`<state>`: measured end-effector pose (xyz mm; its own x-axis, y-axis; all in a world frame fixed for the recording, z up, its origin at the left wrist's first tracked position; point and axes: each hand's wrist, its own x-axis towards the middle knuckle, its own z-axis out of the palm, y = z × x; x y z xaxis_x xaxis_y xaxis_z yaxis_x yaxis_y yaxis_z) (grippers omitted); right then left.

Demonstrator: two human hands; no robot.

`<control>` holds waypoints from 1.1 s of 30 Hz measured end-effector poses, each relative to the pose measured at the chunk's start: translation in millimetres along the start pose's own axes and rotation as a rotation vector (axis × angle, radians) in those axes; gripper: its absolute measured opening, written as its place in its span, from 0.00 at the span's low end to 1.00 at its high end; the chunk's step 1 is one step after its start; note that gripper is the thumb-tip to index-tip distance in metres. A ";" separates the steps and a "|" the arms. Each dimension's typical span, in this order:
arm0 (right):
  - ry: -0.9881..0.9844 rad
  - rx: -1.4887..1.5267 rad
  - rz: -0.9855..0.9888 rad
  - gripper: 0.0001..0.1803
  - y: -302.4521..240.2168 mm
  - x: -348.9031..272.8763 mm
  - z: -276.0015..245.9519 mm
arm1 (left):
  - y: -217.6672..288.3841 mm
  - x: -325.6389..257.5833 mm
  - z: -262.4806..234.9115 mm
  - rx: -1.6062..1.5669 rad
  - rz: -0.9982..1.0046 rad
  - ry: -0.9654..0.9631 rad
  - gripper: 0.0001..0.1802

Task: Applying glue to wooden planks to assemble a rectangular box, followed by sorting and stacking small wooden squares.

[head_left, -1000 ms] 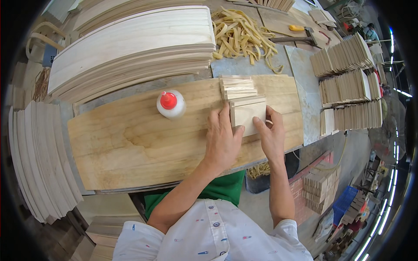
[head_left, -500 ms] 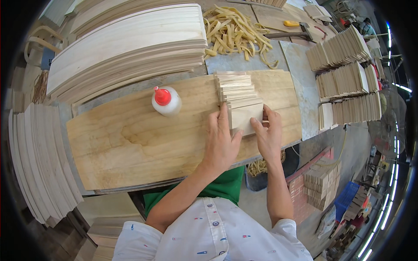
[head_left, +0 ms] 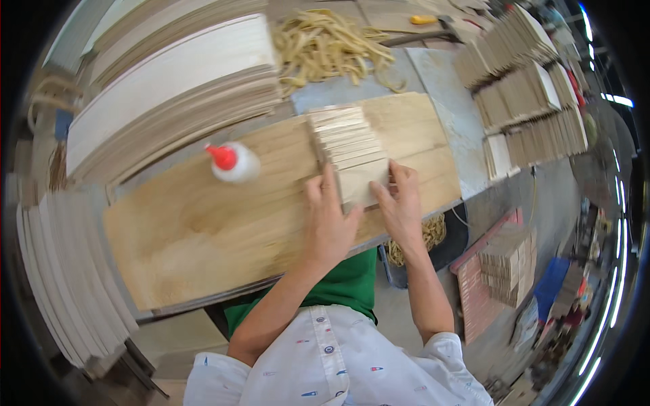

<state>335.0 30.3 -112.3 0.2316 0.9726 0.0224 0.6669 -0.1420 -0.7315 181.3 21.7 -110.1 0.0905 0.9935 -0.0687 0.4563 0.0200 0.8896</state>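
A row of thin small wooden boards (head_left: 349,145) lies overlapped, like fallen dominoes, on a long wooden work board (head_left: 203,250). At its near end, my left hand (head_left: 330,223) grips the left edge, the index finger stretched along the side and the thumb at the near edge. My right hand (head_left: 402,208) holds the right edge, its thumb resting on the top face of the nearest piece. To the left of the row stands a white squeeze bottle (head_left: 245,166) with a red cap, touched by neither hand.
Long wooden planks (head_left: 176,88) are stacked at the far left, more planks (head_left: 74,271) at the near left. Yellow rubber strips (head_left: 332,51) lie behind the board, near a yellow-handled tool (head_left: 424,19). Small boards (head_left: 518,95) stand in rows at the right; a dark tub (head_left: 450,240) sits below.
The view has turned and shifted, so the bench contents appear displaced and slightly blurred. Both hands keep their grip on the near end of the row.
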 end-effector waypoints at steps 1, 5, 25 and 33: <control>0.023 -0.018 -0.040 0.27 4.8 -1.2 -4.1 | 2.1 4.7 3.1 0.017 0.006 -0.023 0.45; 0.183 0.032 0.025 0.27 18.0 4.4 -48.3 | -10.6 -1.9 -14.3 -0.009 -0.129 0.079 0.41; 0.736 1.049 0.509 0.25 221.4 43.1 -190.2 | 154.5 144.2 312.5 0.397 0.840 -0.450 0.42; 0.722 1.143 0.529 0.23 236.5 47.6 -192.2 | 160.3 136.3 327.7 0.382 0.842 -0.468 0.34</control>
<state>639.9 7.6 -153.3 0.7963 0.5019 -0.3377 -0.4459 0.1097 -0.8883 556.9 123.7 -124.7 0.8079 0.5249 0.2679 0.3289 -0.7789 0.5340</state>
